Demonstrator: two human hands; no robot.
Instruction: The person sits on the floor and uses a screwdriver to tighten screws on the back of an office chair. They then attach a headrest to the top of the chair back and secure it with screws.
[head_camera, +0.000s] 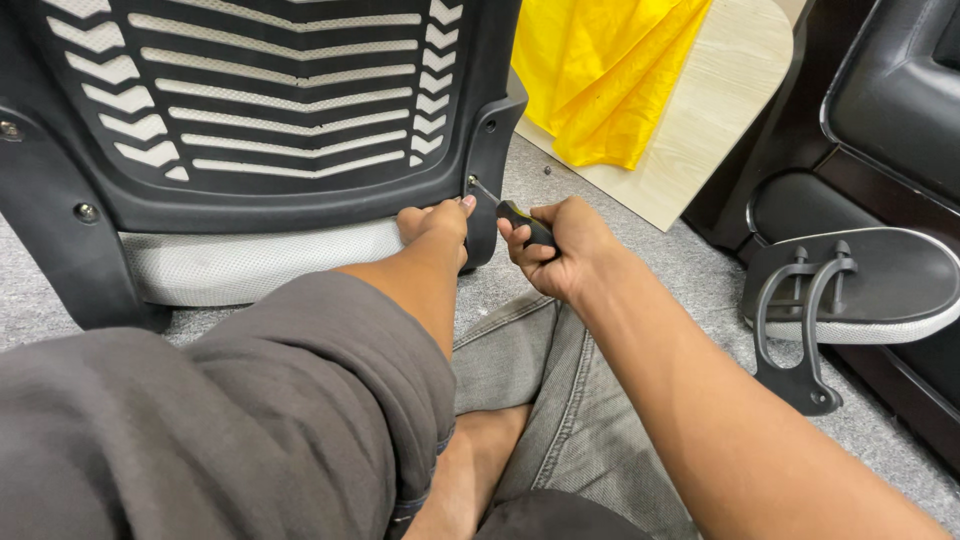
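Head view looks down on the right hand (560, 245), closed around the black-and-yellow handle of a screwdriver (512, 212); most of the handle is hidden inside the fist, and only a short length of shaft shows beyond it. The tip meets a screw (471, 181) at the lower corner of the black chair back (300, 110), just ahead of the knuckles, though the head of the screw is too small to make out. The left hand (437, 222) lies just beside the right, fingers curled against the frame's edge near the screw; it seems to hold nothing, but its palm is turned away. A grey-sleeved arm covers much of the chair's mesh strip. To the right of the hand, well apart, an armrest (850, 290) lies on the carpet. Beyond the hand, yellow cloth (600, 70) drapes over a wooden board (720, 110), cut off at the top.
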